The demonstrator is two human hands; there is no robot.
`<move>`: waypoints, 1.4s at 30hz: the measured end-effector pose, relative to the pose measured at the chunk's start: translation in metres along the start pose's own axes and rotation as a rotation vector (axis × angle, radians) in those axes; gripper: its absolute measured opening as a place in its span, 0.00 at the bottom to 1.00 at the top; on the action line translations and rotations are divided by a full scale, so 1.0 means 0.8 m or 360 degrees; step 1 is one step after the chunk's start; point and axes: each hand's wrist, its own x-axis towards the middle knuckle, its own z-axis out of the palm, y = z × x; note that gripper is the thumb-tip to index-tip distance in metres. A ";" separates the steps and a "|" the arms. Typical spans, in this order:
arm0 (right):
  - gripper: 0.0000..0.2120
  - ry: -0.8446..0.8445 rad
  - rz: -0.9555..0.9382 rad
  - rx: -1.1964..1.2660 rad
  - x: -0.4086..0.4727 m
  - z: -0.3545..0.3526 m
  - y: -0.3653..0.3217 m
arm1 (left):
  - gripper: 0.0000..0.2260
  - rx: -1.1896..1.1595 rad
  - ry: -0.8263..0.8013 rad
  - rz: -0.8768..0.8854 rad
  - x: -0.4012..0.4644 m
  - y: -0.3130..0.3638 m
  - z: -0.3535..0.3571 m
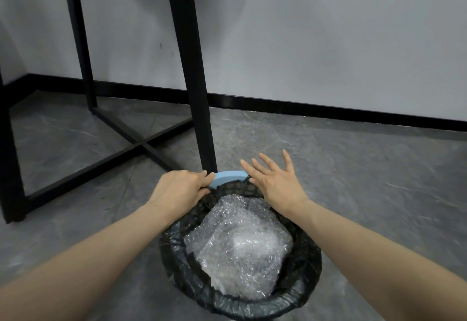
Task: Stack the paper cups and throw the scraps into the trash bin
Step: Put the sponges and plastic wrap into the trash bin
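We look down at the trash bin (pixel 228 177), which stands on the grey floor (pixel 366 169) directly below us. Its light blue rim shows only at the far edge; the rest of the rim is covered by a black bin liner (pixel 307 270) folded over it. Inside the liner lies a crumpled sheet of clear bubble wrap (pixel 240 245), filling most of the opening.

Our left hand (pixel 180 189) rests on the far left part of the rim. Its fingers are curled over the edge, gripping the rim where the blue plastic meets the liner.

Our right hand (pixel 274 176) is at the far right part of the rim. It is released: the fingers are straight and spread, pointing away from us, and nothing is held in it. The heel of the palm lies at the liner edge; we cannot tell whether it presses on the rim or hangs just above it.

Just beyond the bin stands a black table leg (pixel 192 68), close to the blue rim. Further black frame bars (pixel 141 144) cross on the floor to the left. A grey wall (pixel 328 43) with a black skirting strip (pixel 328 115) closes the background.
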 end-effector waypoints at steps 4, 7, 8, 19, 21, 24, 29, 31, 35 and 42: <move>0.24 0.0057 -0.0031 0.0015 0.008 0.003 0.003 | 0.10 0.0030 0.0281 0.0093 0.002 -0.004 0.005; 0.22 0.0193 -0.0066 0.0087 0.010 0.013 0.006 | 0.20 0.0023 0.0288 0.0116 0.000 -0.004 0.009; 0.23 0.0218 -0.0065 0.0104 0.010 0.015 0.007 | 0.20 0.0002 0.0314 0.0100 -0.002 -0.005 0.008; 0.23 0.0437 -0.0141 0.0434 0.005 0.021 0.014 | 0.06 -0.0246 0.0516 -0.0420 -0.016 -0.007 -0.016; 0.18 0.0515 -0.0091 0.0469 0.006 0.021 0.014 | 0.06 -0.0238 0.0526 -0.0475 -0.013 -0.015 -0.017; 0.10 0.0651 -0.0016 0.0609 0.009 0.019 0.011 | 0.06 -0.0235 0.0535 -0.0498 -0.013 -0.023 -0.015; 0.04 0.0787 0.0113 0.0721 0.016 0.013 0.015 | 0.07 -0.0184 0.0546 -0.0530 -0.015 -0.030 -0.013; 0.06 0.0775 0.0303 0.0743 0.020 0.009 0.020 | 0.08 -0.0165 0.0502 -0.0577 -0.014 -0.033 -0.013; 0.07 0.0274 0.0596 0.0766 0.029 0.003 0.020 | 0.10 -0.0102 0.0131 -0.0647 -0.010 -0.035 -0.001; 0.20 0.0205 0.0613 0.0761 0.016 -0.010 0.040 | 0.17 -0.0288 -0.0194 -0.0726 -0.006 -0.044 0.010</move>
